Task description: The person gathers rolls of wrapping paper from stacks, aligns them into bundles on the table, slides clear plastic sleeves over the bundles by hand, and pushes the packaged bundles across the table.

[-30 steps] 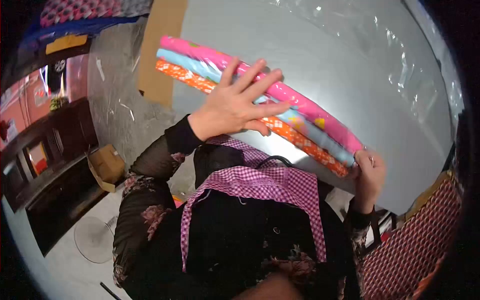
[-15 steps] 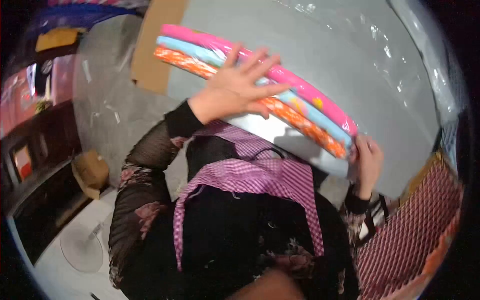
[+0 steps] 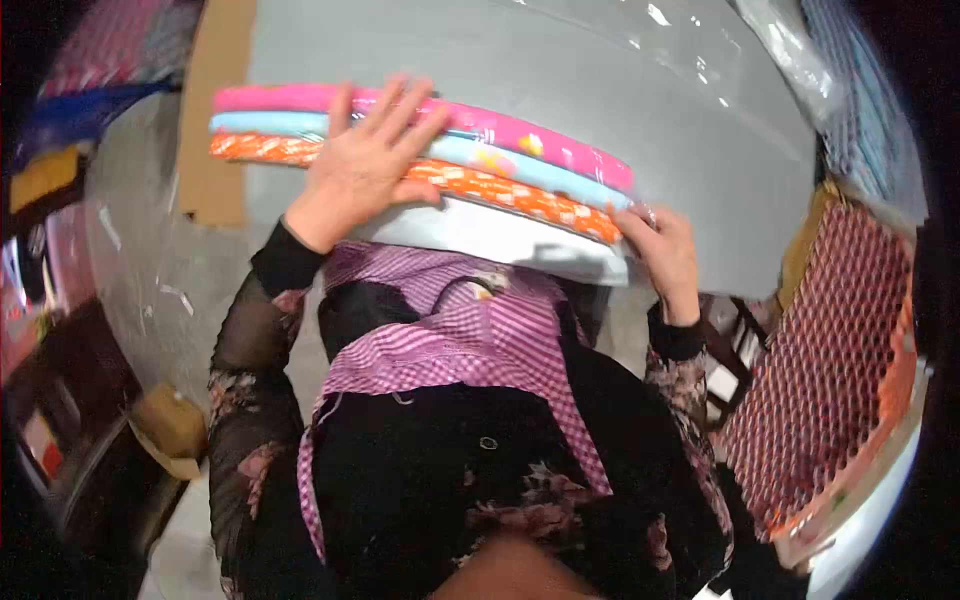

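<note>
A long bundle of three fabric rolls lies across the grey work surface (image 3: pixel 500 60) in clear, shiny plastic wrap. Its layers are a pink roll (image 3: pixel 570 155), a light blue roll (image 3: pixel 540 178) and an orange-and-white roll (image 3: pixel 510 193). My left hand (image 3: pixel 362 168) rests palm down over the bundle's left half, fingers spread. At the right end of the bundle, my right hand (image 3: pixel 665 248) has its fingers bent together on the gathered plastic wrap. The exact grip of those fingertips is partly hidden.
Clear plastic sheeting (image 3: pixel 790 60) lies along the surface's right edge. Brown cardboard (image 3: pixel 215 130) borders its left side. A red-and-white patterned stack (image 3: pixel 825 370) stands at right, with blue patterned fabric (image 3: pixel 870 130) behind. A cardboard box (image 3: pixel 168 430) sits low at left.
The view has shifted, so the bundle and both hands appear farther left and the bundle lies more level. My left hand stays spread on it; my right hand stays at its right end.
</note>
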{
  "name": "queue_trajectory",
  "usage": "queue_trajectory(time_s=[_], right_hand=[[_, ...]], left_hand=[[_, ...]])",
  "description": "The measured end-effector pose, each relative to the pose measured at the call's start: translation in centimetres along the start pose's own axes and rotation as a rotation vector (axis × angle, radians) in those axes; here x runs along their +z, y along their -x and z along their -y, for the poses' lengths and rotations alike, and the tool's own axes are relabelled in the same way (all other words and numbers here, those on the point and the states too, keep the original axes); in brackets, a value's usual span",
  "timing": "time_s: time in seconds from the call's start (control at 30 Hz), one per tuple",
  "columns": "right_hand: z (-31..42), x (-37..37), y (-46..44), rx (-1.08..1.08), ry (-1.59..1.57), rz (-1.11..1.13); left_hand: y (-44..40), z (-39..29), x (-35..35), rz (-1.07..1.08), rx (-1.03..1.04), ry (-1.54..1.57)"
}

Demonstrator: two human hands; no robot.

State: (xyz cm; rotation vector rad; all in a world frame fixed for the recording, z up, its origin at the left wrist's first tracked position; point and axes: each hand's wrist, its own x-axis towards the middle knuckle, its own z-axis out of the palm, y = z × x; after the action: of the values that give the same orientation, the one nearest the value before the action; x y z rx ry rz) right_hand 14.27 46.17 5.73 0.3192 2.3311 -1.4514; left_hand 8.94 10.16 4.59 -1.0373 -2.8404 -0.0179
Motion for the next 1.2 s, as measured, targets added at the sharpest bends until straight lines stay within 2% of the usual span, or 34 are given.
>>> queue_trajectory(time_s=[0.1,0.2,0.4,0.73,0.83,0.9,0.97,1.0,1.07,1.13,1.2], right_hand=[[0.5,0.2,-0.2,0.23,0.027,-0.018],[-1.3,0.4,-0.8,0.141,0.016,-0.049],[-1.2,-0.7,-1.2,0.236,-0.404,-0.01],[-2.0,-1.4,-2.6,0.291,-0.447,0.136],[-2.2,-1.5,-2.9,0.37,-0.523,0.153],[-1.0,-0.8,-2.5,0.35,-0.521,0.115],[1.2,-0.4,-1.6,0.329,-0.454,0.111],[-0.1,-0.8,-1.6,0.306,-0.383,0.095],[1.1,-1.4,-1.2,0.254,-0.094,0.099],[-0.1,-2.3,-0.6,0.06,0.135,0.039],[-0.8,-2.9,0.4,-0.01,0.146,0.099]], left_hand=[[0.2,-0.5,0.2,0.005,-0.009,0.048],[0.8,-0.3,0.3,-0.042,-0.004,0.031],[-0.1,-1.2,-0.4,-0.03,-0.018,0.053],[0.0,-1.1,-0.5,-0.014,-0.011,0.102],[0.1,-0.9,-0.3,-0.021,-0.005,0.124],[-0.1,-0.8,0.3,0.018,-0.004,0.115],[0.0,-0.3,0.8,-0.03,0.016,0.106],[0.0,-0.2,1.1,-0.041,0.025,0.089],[-0.5,-0.2,0.7,-0.009,0.008,0.016],[-0.5,-0.2,0.4,-0.061,-0.004,-0.005],[-0.5,-0.2,0.3,-0.07,-0.001,-0.029]])
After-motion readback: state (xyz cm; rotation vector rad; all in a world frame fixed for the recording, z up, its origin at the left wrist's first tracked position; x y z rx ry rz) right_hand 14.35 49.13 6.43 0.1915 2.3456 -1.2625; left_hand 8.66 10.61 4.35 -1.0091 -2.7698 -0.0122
